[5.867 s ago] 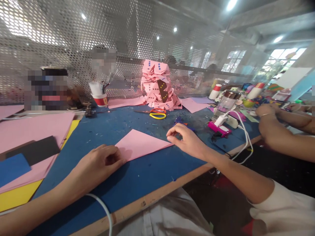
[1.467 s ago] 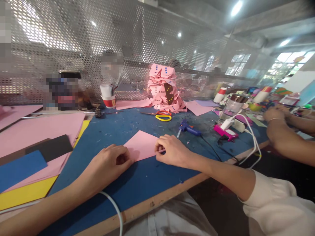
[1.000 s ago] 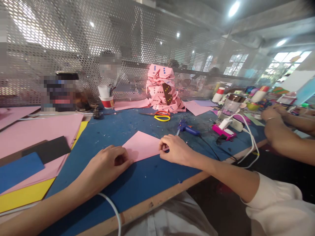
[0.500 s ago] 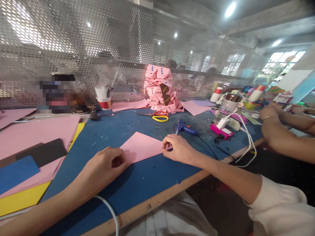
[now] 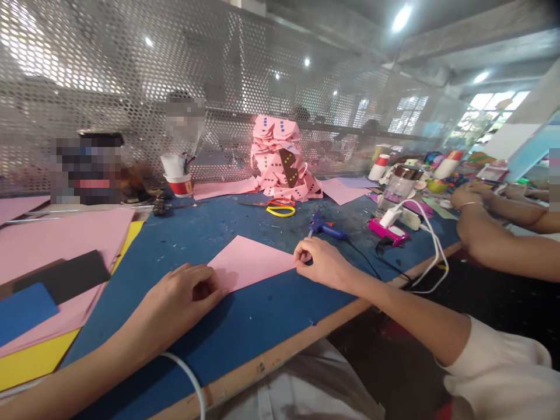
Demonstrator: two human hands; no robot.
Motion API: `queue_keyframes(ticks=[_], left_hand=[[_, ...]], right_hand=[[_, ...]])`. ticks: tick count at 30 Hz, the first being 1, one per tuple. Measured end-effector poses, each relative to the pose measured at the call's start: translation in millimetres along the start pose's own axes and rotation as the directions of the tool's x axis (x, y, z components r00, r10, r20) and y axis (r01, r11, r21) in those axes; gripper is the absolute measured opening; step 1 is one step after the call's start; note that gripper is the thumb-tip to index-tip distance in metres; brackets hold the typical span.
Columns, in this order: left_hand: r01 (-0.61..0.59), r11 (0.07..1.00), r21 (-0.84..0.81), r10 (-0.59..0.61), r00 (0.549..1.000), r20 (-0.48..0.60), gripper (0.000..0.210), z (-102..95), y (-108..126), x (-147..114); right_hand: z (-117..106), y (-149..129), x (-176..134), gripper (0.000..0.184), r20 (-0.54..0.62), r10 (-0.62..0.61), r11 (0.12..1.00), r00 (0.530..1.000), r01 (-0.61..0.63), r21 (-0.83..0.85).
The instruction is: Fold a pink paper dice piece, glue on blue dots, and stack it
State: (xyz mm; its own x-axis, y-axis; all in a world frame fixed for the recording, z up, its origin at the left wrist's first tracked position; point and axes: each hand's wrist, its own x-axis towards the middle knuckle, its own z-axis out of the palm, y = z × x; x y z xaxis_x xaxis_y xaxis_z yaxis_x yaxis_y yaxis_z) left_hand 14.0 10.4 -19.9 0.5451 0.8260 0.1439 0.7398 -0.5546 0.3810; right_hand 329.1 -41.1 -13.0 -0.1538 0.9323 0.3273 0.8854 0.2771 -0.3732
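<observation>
A pink sheet of paper lies on the blue tabletop with one corner pointing away from me. At its left end my left hand is closed, thumb and fingers pinching the edge. My right hand is closed too, its curled fingertips at the narrow right tip of the sheet; that tip is partly hidden by the fingers. Just beyond my right hand lies a blue glue gun with a black cord. Scissors with orange and yellow handles rest farther back.
Pink sheets, a black piece and a blue piece are stacked at left. A pile of folded pink paper stands at the back. At right are a magenta power strip, white cables and another person's arms.
My right hand has slid slightly to the right, along to the sheet's tip. My left hand stays at the left end. The whole view has shifted a little.
</observation>
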Motion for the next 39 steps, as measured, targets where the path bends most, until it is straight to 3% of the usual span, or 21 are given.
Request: queue_keyframes(ticks=[11, 21, 23, 26, 30, 34, 39], left_hand=[[0.013, 1.000, 0.014, -0.013, 1.000, -0.001, 0.036, 0.9, -3, 0], [0.007, 1.000, 0.003, -0.007, 1.000, -0.004, 0.034, 1.1, -4, 0], [0.001, 1.000, -0.001, -0.001, 1.000, 0.002, 0.035, 0.1, -2, 0], [-0.023, 1.000, -0.016, 0.023, 1.000, 0.009, 0.036, -2.4, 1, 0], [-0.026, 0.999, -0.033, 0.026, 1.000, -0.003, 0.029, -6.8, 9, -1], [-0.039, 0.999, -0.031, 0.039, 0.999, 0.001, 0.018, -11.4, 20, -2], [-0.014, 0.999, -0.044, 0.015, 1.000, 0.020, 0.015, -14.4, 32, 4]], right_hand=[[-7, 17, -5, 0.010, -0.034, 0.089, 0.995, 0.995, -0.090, -0.030], [-24, 31, -11, 0.008, -0.058, 0.159, 0.985, 0.986, -0.155, 0.073], [-33, 19, -9, 0.013, -0.147, 0.118, 0.987, 0.982, -0.100, 0.126], [-41, -9, -3, 0.012, -0.214, -0.061, 0.988, 0.975, 0.090, 0.127], [-24, -45, 11, 0.007, -0.020, -0.301, 0.945, 0.953, 0.301, 0.128], [8, -52, 28, 0.007, 0.156, -0.415, 0.907, 0.896, 0.394, 0.147], [19, -41, 42, 0.007, 0.183, -0.447, 0.890, 0.876, 0.416, 0.186]])
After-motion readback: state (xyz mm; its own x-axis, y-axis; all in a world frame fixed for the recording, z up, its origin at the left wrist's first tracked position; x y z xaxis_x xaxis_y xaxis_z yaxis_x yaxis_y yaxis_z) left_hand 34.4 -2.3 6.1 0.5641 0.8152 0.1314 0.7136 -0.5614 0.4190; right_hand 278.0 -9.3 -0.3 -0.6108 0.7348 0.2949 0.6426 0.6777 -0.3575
